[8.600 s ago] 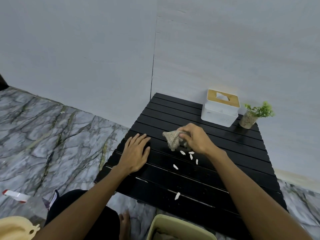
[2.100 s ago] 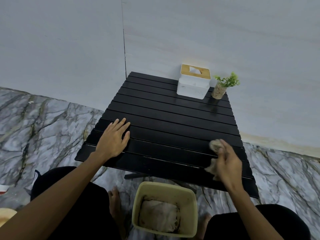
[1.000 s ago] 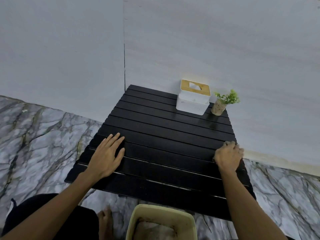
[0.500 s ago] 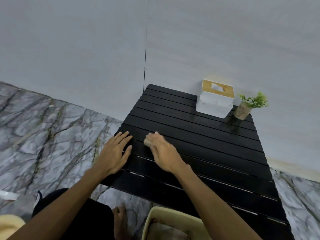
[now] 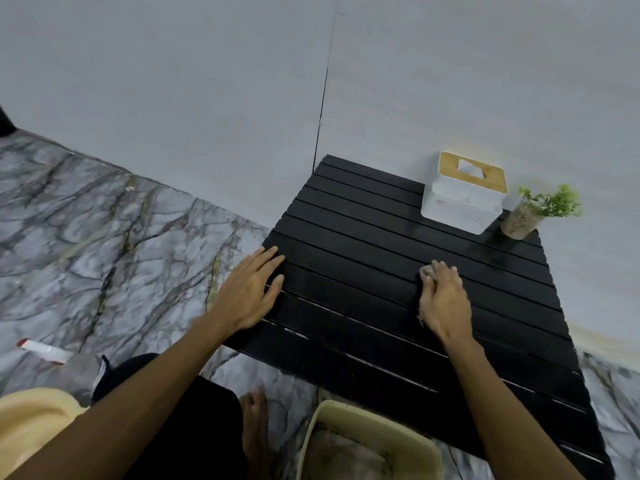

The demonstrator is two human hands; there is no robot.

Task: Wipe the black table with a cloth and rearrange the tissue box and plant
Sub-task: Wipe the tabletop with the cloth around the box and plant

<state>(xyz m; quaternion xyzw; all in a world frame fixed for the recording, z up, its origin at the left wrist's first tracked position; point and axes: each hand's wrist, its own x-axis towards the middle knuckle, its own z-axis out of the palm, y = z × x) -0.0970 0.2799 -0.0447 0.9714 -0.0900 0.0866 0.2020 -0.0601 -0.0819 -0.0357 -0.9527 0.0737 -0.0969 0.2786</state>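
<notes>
The black slatted table [image 5: 363,216] stands against the grey wall. My left hand [image 5: 249,292] lies flat with spread fingers on its near left corner. My right hand [image 5: 443,299] presses a small beige cloth [image 5: 426,270] onto the middle slats; only the cloth's tip shows past my fingers. A white tissue box [image 5: 464,199] with a wooden lid sits at the far right of the table. A small green plant [image 5: 533,213] in a speckled pot stands just right of it, at the corner.
A pale yellow-green bin [image 5: 367,445] with crumpled paper inside stands on the marble floor [image 5: 104,244] below the table's near edge. My bare foot [image 5: 254,427] is beside it. A cream object [image 5: 31,414] and a red-and-white item [image 5: 43,351] lie at the left.
My right hand has slid the cloth from beside my left hand rightward to the middle of the table. My left hand stays planted. The white crumbs seen much earlier are gone.
</notes>
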